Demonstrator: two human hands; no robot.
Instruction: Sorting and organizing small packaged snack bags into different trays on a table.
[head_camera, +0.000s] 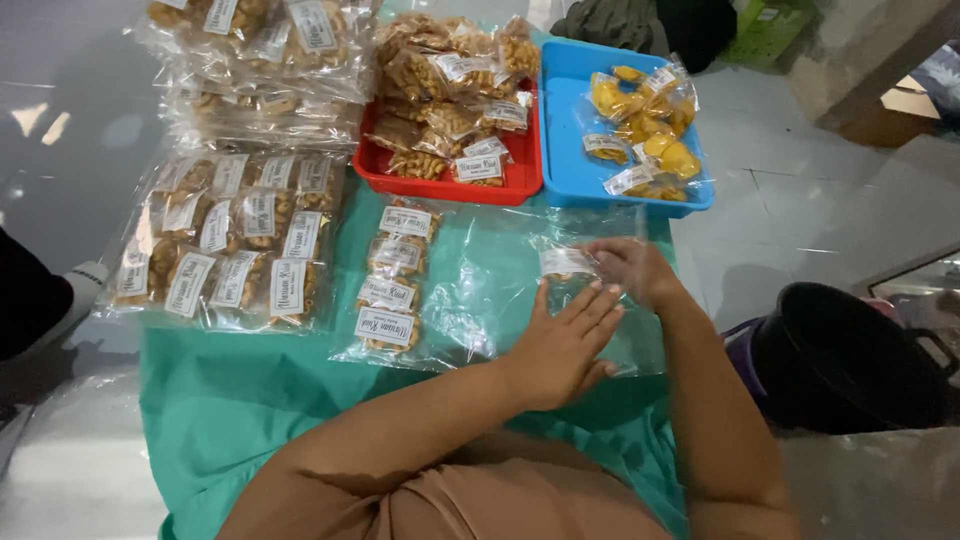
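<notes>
Left hand (565, 345) spread flat, pressing the crinkly clear plastic bag (500, 290) at frame centre; right hand (628, 268) pinches a small labelled snack packet (566, 262) inside it.

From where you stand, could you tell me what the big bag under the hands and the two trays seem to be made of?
The big bag looks like thin clear plastic film: glossy, creased, with the green cloth showing through. The left hand lies flat on it, and the right hand is at its far end. The red tray and blue tray look like rigid moulded plastic, smooth with a slight sheen.
</notes>
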